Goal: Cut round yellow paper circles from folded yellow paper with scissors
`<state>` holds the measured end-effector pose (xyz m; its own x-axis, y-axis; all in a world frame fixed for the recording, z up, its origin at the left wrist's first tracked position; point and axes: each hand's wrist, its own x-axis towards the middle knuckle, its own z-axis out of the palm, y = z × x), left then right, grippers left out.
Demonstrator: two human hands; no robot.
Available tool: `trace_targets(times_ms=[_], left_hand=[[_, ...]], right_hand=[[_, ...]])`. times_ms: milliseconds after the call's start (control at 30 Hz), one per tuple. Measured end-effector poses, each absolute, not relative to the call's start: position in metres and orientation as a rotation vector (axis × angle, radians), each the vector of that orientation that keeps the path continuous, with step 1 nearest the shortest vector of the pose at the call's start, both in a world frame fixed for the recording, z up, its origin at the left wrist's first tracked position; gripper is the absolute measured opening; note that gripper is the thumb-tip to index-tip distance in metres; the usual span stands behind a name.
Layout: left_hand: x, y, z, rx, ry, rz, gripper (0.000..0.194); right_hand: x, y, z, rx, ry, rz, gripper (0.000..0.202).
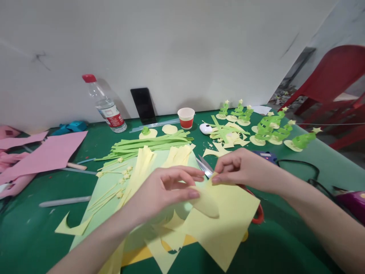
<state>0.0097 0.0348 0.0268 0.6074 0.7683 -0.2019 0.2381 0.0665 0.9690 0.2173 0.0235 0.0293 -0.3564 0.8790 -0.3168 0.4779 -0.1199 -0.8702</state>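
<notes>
My left hand (167, 186) is closed in a pinch on a pale yellow paper disc (208, 205), seen tilted, with thumb and fingers on its edge. My right hand (248, 167) pinches the upper corner of a yellow paper sheet (232, 220). The disc overlaps the sheet, and whether they touch I cannot tell. Scissors (203, 166) with red handles lie on the table, partly hidden by the sheet and the right hand. Yellow paper offcuts (167, 243) and a pale green sheet (82, 230) lie below the left hand.
Green strips (142, 145), thin strips with small paper stars (125, 176) and a paper cup (186, 118) are ahead. A water bottle (110, 110) and a phone (143, 105) stand by the wall. Several green spiral trees (264, 129) stand at right. Pink sheets (48, 154) lie left.
</notes>
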Motion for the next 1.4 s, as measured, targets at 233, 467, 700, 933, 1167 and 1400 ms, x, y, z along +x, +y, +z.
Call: trace_targets(times_ms=[233, 467, 700, 933, 1167, 1400], left_hand=[[0.019, 0.019, 0.025, 1.718, 1.091, 0.621, 0.003], [0.020, 0.017, 0.026, 1.663, 1.059, 0.503, 0.012], [0.013, 0.010, 0.031, 1.521, 1.087, 0.635, 0.014], [0.008, 0.004, 0.033, 1.536, 0.905, 0.619, 0.020], [0.009, 0.000, 0.041, 1.554, 0.989, 0.538, 0.012], [0.005, -0.001, 0.032, 1.555, 0.989, 0.561, 0.009]], right_hand=[[0.200, 0.010, 0.027, -1.283, -1.680, 1.470, 0.011], [0.192, 0.001, 0.032, -1.221, -1.606, 1.391, 0.013], [0.191, -0.009, 0.041, -1.359, -1.735, 1.289, 0.011], [0.187, -0.016, 0.043, -1.287, -1.587, 1.220, 0.019], [0.189, -0.018, 0.043, -1.262, -1.653, 1.114, 0.022], [0.189, -0.017, 0.040, -1.233, -1.681, 1.044, 0.024]])
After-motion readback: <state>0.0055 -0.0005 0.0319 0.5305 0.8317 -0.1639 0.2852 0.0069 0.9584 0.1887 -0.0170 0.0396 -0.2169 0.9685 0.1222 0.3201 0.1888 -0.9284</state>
